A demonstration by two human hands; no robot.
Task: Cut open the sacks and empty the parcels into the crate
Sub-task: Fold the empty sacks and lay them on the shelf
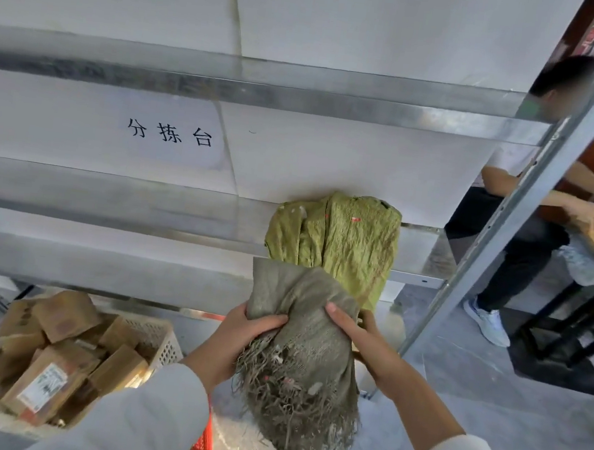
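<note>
Sack (305, 341), grey-green, crumpled, frayed.

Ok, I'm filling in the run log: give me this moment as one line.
left hand, right hand: hold grey sack | green sack: on shelf | parcels: in crate

bare floor (489, 416) right of hands; crate (164, 347) close left
</note>
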